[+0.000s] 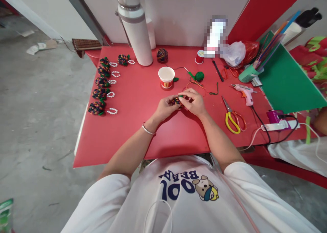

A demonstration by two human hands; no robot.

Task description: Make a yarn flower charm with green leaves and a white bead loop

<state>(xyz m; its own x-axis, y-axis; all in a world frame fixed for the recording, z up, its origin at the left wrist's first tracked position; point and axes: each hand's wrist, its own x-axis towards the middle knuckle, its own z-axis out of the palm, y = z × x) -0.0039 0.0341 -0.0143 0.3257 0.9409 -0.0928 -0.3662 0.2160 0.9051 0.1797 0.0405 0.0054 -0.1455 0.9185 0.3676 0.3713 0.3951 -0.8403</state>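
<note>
Both my hands meet over the middle of the red table (133, 137). My left hand (165, 107) is closed around a small multicoloured cord knot (176, 101). My right hand (192, 102) pinches the same knot from the right, fingers curled over it. A green cord end sticks out between the fingers. A silver bracelet sits on my left wrist. Loose green and orange cord (201, 86) trails from the hands toward a green cord ball (199, 76).
Several finished knots with white bead loops (102, 90) line the table's left edge. A paper cup (166, 77), a white pipe (135, 25), yarn ball (162, 55), red spool (199, 57), yellow scissors (232, 119), glue gun (244, 92), power strip (277, 125) and green board (286, 79) stand around.
</note>
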